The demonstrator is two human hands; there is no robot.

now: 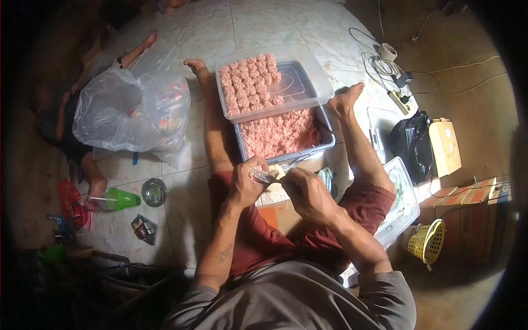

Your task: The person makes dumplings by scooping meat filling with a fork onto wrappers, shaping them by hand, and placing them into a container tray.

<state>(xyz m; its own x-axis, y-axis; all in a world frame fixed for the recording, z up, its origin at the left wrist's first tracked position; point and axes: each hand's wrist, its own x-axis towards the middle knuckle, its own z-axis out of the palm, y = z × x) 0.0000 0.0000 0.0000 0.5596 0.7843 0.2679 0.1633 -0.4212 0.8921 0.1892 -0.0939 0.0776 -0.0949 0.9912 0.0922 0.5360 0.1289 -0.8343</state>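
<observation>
My left hand [248, 180] is closed around a small lump of pink minced mixture [257, 172]. Against that lump lies a shiny grey metal utensil [267, 177], whose exact kind I cannot make out. The fingers of my right hand [311, 195] are wrapped round its other end. Just beyond both hands is a blue-grey tub [334, 140] filled with loose pink minced mixture [280, 133]. A see-through plastic tray [322, 91] rests across the tub's far part. Rows of rough pink balls [248, 82] cover its left side, and a single ball [278, 100] sits near its front.
My bare legs flank the tub. Left are a large plastic bag [132, 110], a green cup [122, 199], a glass dish [154, 192] and another person's foot [97, 186]. Right are cables [388, 69], a black bag [411, 143], a lidded box [404, 192] and a yellow basket [428, 242].
</observation>
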